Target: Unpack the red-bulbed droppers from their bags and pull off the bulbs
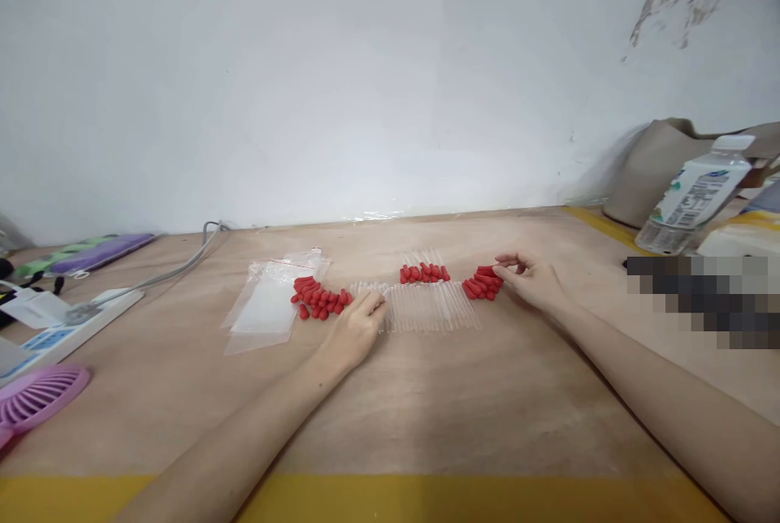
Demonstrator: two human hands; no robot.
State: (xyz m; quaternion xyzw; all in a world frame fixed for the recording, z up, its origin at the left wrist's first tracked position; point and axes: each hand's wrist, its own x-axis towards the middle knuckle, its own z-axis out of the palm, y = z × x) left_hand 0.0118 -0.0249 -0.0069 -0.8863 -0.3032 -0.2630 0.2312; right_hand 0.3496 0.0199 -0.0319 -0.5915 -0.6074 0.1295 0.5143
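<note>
A row of thin clear tubes (420,308) lies side by side on the table in front of me. My left hand (359,324) rests on the row's left end, fingers curled together; what they hold, if anything, is hidden. Beside it is a heap of red rubber dropper bulbs (317,298). My right hand (530,281) is at the right, thumb and fingertips closed at the edge of a smaller pile of red bulbs (481,284), pinching one. Behind the row, several clear tubes have red bulbs (425,272) on their near ends.
Clear plastic bags (262,304) lie left of the heap. Further left are a power strip (101,316) with a grey cable, a pink fan (42,401) and a purple pouch (103,253). At the right stand a plastic bottle (698,194) and a grey-beige bag (639,170), near the wall.
</note>
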